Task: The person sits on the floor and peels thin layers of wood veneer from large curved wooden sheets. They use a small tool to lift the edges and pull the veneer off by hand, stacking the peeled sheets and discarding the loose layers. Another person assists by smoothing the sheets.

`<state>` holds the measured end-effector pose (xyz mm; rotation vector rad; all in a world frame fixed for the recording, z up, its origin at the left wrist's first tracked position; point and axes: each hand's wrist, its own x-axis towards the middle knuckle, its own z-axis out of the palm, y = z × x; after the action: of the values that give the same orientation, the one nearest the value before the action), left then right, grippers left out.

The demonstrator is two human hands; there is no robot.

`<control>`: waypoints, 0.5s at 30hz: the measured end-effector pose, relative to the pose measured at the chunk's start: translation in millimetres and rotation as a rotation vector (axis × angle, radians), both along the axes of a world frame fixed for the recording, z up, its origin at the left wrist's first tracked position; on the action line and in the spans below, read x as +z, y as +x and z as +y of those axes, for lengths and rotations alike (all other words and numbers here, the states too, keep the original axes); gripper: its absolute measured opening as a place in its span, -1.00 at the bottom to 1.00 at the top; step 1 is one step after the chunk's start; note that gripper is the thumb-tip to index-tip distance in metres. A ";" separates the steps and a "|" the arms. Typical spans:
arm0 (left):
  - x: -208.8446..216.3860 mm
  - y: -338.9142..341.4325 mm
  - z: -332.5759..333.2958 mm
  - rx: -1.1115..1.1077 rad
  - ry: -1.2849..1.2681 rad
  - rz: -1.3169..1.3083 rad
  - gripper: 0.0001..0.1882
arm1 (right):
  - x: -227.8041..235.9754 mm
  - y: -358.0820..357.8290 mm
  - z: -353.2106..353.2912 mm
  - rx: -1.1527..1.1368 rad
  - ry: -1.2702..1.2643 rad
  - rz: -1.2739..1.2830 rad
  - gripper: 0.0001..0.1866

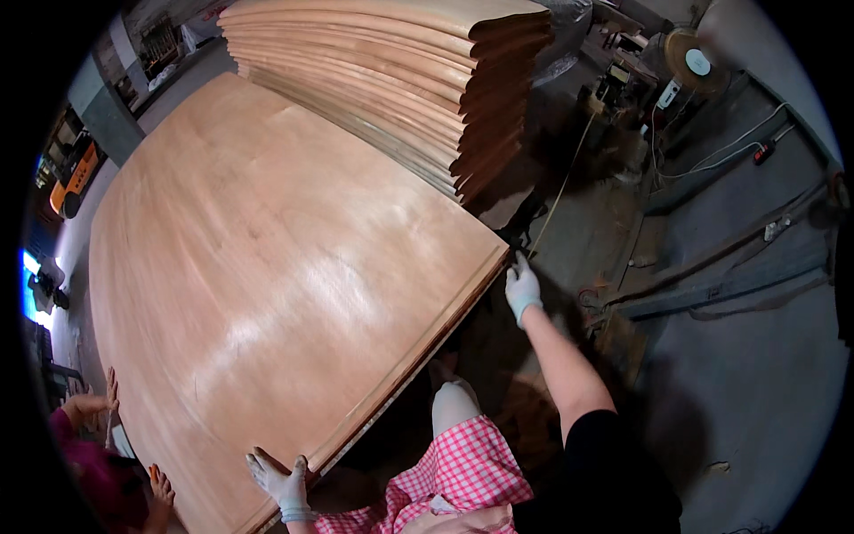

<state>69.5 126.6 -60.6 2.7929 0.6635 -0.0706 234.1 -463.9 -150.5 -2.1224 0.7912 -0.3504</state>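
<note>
A broad stack of pale wood veneer sheets [294, 258] spreads out in front of me, its glossy top sheet slightly wavy. My left hand [280, 485], in a white glove, rests at the near edge with fingers stretched over the top and thumb apart. At the stack's right corner, my right hand [523, 289], also gloved, touches the side edge with its fingers extended. Neither hand visibly grips anything. At the left side, a co-worker's two bare hands lie along the opposite edge, one hand [110, 392] farther up and the other hand [162, 486] lower down.
A tall pile of folded veneer sheets [356, 62] stands behind the stack. To the right are a grey metal frame [712, 294], a cable with a red-and-black control [763, 152] and a round fan-like machine [696, 62]. An orange vehicle [76, 178] stands far left.
</note>
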 end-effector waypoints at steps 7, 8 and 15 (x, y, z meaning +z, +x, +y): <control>2.5 3.9 -5.4 0.004 0.019 -0.001 0.16 | 28.1 -76.5 88.8 0.282 -0.231 -0.293 -0.62; 9.5 5.2 -19.5 0.016 0.110 -0.032 0.14 | 44.3 -76.5 100.3 0.439 -0.407 -0.322 -0.59; 12.7 19.2 -143.3 -0.752 0.085 -0.052 -0.27 | 58.6 -44.8 102.0 1.161 -0.785 -0.142 -0.44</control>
<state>88.7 -16.6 -47.9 2.9444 -0.4287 -0.1137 189.3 -361.9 -91.9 -2.8021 -0.8477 -0.1614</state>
